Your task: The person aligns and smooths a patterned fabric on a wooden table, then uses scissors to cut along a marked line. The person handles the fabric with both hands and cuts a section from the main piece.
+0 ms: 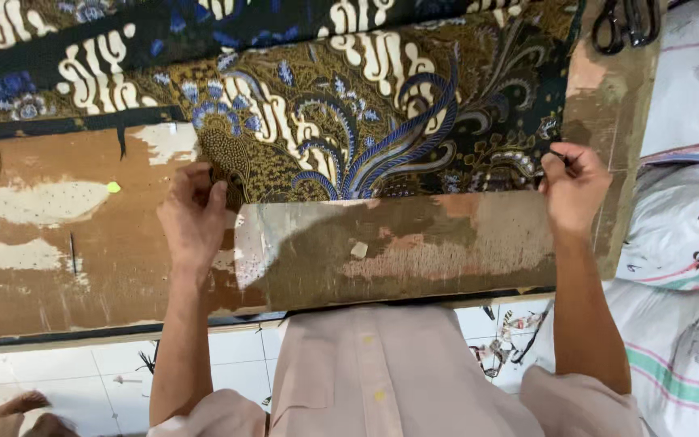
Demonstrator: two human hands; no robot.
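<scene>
A dark patterned cloth (382,105) with blue, gold and cream swirls lies spread over a worn wooden table (414,251). My left hand (193,214) pinches the cloth's near left corner, fingers closed on the edge. My right hand (574,188) grips the cloth's near right corner close to the table's right edge. The cloth's near edge runs straight between both hands.
Black scissors (626,23) rest at the table's far right corner. White sacks with coloured stripes (685,235) are stacked to the right. A small yellow-green chalk piece (113,187) lies on the table at left. White tiled floor (228,348) shows below, with fabric scraps (505,340).
</scene>
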